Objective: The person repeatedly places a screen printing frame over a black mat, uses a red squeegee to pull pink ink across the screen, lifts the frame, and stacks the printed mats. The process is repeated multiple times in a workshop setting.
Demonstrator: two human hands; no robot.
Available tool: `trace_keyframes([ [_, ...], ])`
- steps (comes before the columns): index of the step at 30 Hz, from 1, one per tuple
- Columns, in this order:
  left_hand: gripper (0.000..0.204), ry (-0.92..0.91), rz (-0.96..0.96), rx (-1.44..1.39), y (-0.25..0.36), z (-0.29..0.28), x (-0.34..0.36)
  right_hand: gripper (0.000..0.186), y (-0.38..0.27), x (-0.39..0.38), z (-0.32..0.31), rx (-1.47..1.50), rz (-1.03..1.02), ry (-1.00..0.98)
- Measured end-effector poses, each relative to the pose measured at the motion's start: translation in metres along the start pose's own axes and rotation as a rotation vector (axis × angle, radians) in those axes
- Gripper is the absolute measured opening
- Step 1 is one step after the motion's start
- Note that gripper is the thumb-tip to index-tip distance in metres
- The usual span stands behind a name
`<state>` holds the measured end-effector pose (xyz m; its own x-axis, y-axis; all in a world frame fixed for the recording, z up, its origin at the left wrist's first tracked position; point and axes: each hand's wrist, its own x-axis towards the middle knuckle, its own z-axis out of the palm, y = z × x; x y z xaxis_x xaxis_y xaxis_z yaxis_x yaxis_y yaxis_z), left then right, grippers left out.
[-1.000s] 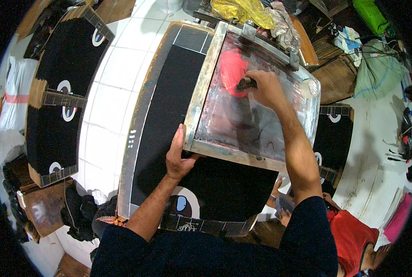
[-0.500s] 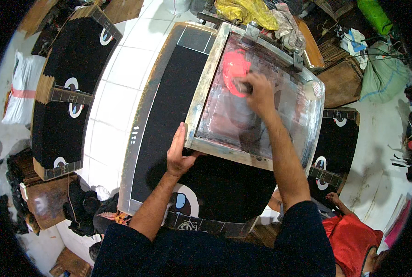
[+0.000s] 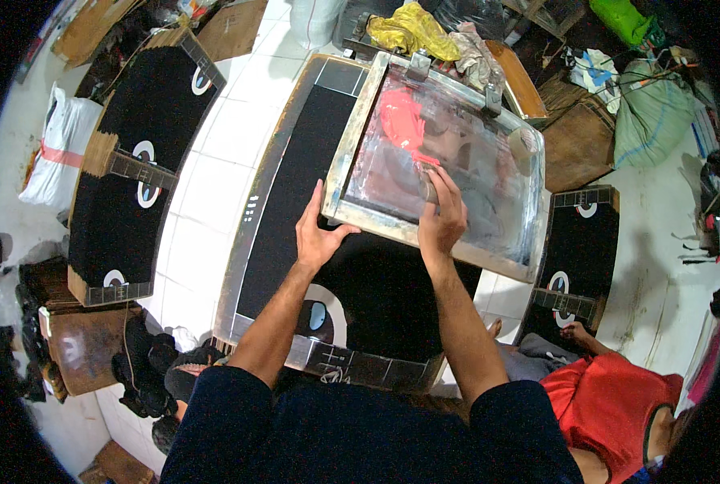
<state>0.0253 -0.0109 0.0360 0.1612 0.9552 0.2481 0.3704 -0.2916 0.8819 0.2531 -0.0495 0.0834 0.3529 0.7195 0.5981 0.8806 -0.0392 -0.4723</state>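
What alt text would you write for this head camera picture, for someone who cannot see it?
Seen from above, a person's left hand steadies the metal-framed printing screen smeared with red ink, while the right hand grips a squeegee handle on its mesh. The screen lies over black fabric on a long board.

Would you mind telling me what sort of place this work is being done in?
Most likely a small screen-printing workshop. The left hand steadies a framed mesh screen smeared with red ink, while the right hand works on the mesh. Black fabric lies on the table, and more printed panels are laid out nearby.
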Motion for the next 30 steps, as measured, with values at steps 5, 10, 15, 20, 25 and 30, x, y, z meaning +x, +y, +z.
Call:
trace_keyframes([
  [5, 0.12, 0.122, 0.066, -0.328, 0.094, -0.021, 0.056, 0.034, -0.039, 0.067, -0.046, -0.006, -0.185, 0.219],
  [10, 0.101, 0.181, 0.138, -0.219, 0.044, -0.083, 0.098, 0.031, -0.056, 0.202, -0.088, 0.018, -0.285, 0.311],
  [15, 0.048, 0.097, -0.489, 0.372, -0.202, -0.211, -0.005, 0.034, -0.063, 0.291, -0.113, -0.263, -0.103, 0.258],
  [20, 0.025, -0.107, -0.823, 0.191, -0.316, -0.237, -0.236, 0.044, -0.047, 0.347, -0.123, -0.337, 0.056, 0.148],
  [25, 0.023, 0.265, -0.902, 0.179, -0.321, -0.235, -0.286, 0.055, -0.029, 0.378, -0.124, -0.493, 0.031, 0.174],
  [30, 0.035, 0.023, -0.886, 0.689, -0.303, -0.244, -0.276, 0.066, -0.015, 0.395, -0.129, -0.551, 0.053, 0.172],
])
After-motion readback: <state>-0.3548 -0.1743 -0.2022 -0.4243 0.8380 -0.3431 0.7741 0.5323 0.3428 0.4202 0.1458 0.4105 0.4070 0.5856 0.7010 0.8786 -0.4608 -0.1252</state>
